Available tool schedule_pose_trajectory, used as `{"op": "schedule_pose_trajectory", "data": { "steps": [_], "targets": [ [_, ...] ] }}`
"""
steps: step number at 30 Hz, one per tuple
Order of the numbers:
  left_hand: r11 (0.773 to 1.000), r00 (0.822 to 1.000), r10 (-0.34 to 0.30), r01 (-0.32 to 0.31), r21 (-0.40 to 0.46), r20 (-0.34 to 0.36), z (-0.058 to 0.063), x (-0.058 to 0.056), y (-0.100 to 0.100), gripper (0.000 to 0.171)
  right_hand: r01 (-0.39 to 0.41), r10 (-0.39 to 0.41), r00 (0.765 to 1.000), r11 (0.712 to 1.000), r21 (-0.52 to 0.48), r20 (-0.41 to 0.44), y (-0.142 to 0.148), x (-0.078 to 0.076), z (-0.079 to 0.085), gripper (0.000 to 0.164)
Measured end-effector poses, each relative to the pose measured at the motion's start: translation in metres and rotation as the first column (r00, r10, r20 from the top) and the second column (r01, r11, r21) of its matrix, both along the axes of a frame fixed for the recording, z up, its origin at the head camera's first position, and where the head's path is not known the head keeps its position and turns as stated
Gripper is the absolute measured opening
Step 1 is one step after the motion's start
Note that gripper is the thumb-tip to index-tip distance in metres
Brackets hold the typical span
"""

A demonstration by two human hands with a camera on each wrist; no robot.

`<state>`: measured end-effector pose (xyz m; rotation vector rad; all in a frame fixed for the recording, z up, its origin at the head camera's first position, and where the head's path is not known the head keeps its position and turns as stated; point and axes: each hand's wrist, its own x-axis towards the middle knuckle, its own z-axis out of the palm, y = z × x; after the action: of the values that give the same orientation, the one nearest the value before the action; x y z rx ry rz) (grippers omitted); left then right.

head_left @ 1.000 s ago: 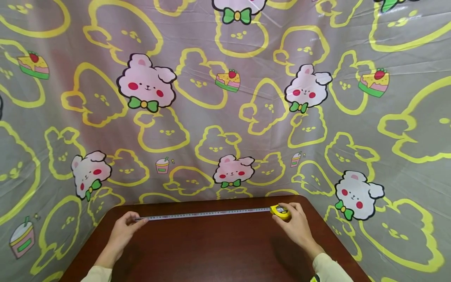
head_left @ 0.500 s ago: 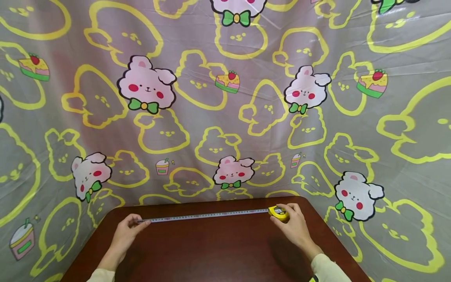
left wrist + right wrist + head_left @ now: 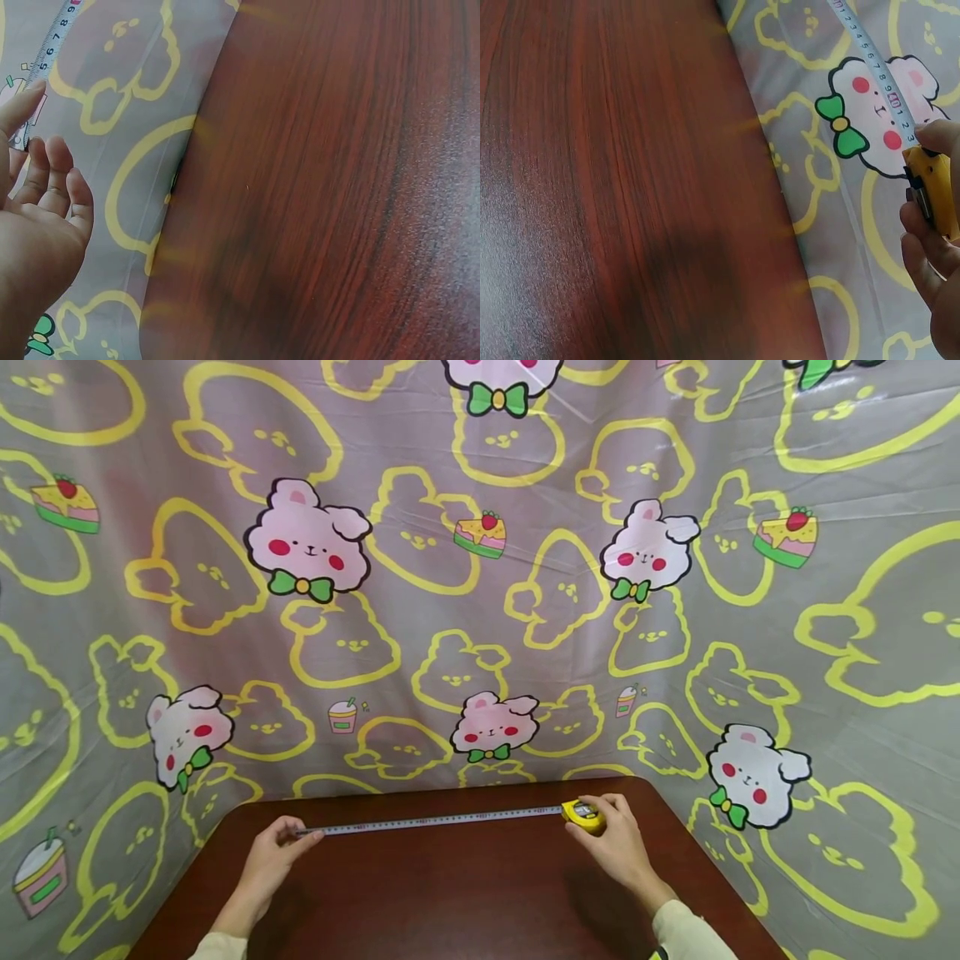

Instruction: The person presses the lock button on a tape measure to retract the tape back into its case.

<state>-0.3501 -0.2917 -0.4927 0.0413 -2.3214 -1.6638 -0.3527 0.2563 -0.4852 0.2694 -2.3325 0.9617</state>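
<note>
Head view: left hand [image 3: 272,852], lower left, thumb and fingertip pinching end of tape blade [image 3: 450,820]; blade stretched across lower centre; right hand [image 3: 618,842], lower right, fingers curled round yellow tape case [image 3: 582,816].

Left wrist view: blade end upper left, at thumb; other fingers loosely bent.

Right wrist view: case at right edge, thumb above; blade before patterned sheet [image 3: 840,240].

Yellow tape measure [image 3: 582,816]; white blade [image 3: 448,820] drawn out straight, seemingly raised above table [image 3: 442,893].
</note>
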Motion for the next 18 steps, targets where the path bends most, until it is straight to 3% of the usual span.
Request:
{"op": "schedule_pose_trajectory", "data": {
  "steps": [18],
  "targets": [
    [1.0,1.0,-0.012,0.012,0.003,0.027,-0.001,-0.001,0.004,0.041,-0.008,0.008,1.0,1.0,0.008,-0.01,-0.014,-0.001,-0.004,0.052]
  ]
}}
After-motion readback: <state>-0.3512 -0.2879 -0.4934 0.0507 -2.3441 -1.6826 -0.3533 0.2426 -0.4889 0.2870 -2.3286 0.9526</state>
